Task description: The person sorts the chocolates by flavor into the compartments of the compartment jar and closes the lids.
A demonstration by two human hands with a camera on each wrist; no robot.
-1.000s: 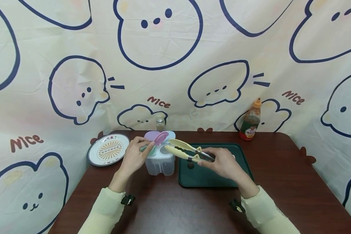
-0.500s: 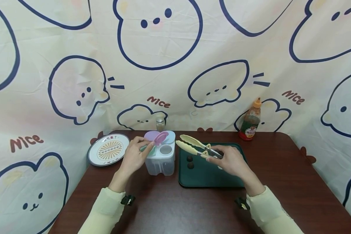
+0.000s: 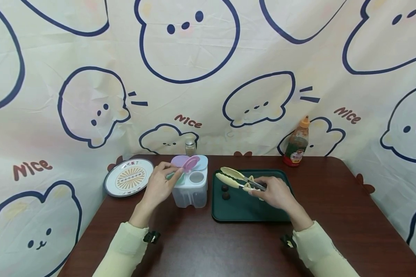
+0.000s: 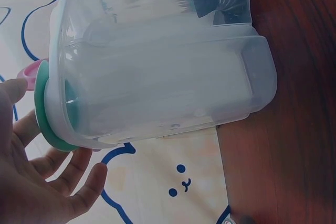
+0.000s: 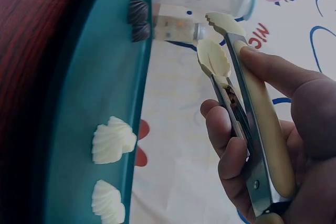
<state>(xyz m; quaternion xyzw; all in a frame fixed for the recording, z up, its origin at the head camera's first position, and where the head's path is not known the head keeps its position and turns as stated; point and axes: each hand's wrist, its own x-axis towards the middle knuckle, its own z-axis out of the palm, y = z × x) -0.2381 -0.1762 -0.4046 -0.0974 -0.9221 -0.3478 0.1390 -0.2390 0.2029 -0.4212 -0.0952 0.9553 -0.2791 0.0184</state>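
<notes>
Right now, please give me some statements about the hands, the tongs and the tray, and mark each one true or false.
1. The right hand holds the tongs. True.
2. The tongs grip a dark piece. False: their tips are empty, above the green tray.
3. The left hand holds the pink lid of the clear container. True.
4. The plate lies on the tray. False: it lies on the table, left of the container.

sleeves (image 3: 124, 246): pale yellow, long | wrists: small black clip-on devices (image 3: 151, 236) | hands bare
</notes>
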